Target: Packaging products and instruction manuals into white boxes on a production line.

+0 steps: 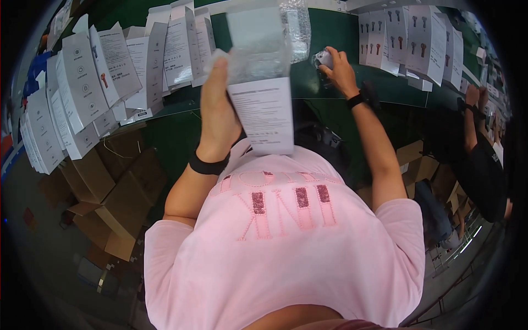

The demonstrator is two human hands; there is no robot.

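Upright in front of my chest is a white printed carton (267, 118), its top flap raised. My left hand (216, 113) grips it by the left side. Clear crinkled plastic (263, 69) shows at its open top, slightly blurred. Out over the green table, my right hand (342, 74) has its fingers curled around a small grey piece in clear plastic (323, 58). What kind of item that is cannot be made out. Just left of it lies a strip of bubble wrap (298, 30).
Rows of white printed cartons (82, 82) stand along the table's left side, and more cartons (423, 41) stand at the right. Open brown cardboard boxes (113, 203) sit below on the left. Another person (473, 148) is at the far right along the green table (324, 25).
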